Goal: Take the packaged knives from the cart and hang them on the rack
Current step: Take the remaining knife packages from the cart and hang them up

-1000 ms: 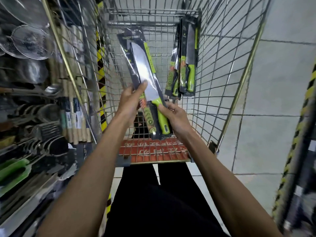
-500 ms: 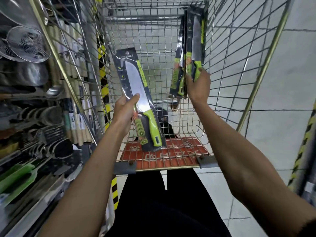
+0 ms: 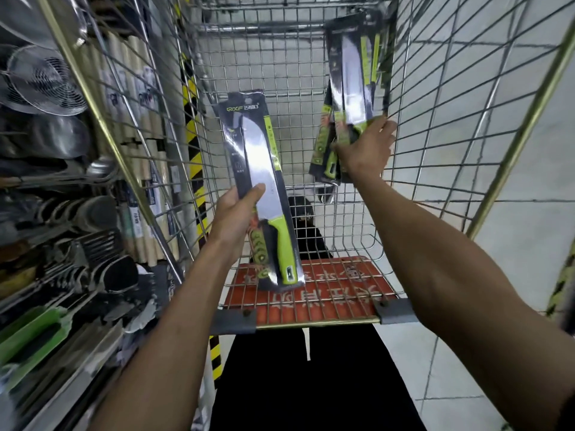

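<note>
Gripping 1 packaged knife at about mid-length, the left hand pinches the card, with the thumb laid across the front over the blade and the fingers out of sight behind. Above this grip the pack rises, slightly tilted, to its black header; below it the green handle points down toward the red seat flap at the near end of the cart. The pack is held inside the basket, clear of the wire walls. The right hand is farther forward and higher, with its fingers curled round the lower part of a stack of packaged knives - how many packs it holds cannot be told. Above that grip the blades stand nearly upright against the cart's right wire wall, and below it green handle ends hang out beneath the palm. 1 fingertip reaches the mesh just beside the stack. The 2 grips are well apart, with open basket between them. To the outside of the left hand, beyond the cart's left wall, stands the rack, crowded with metal utensils - a wire strainer hangs near its top.
</note>
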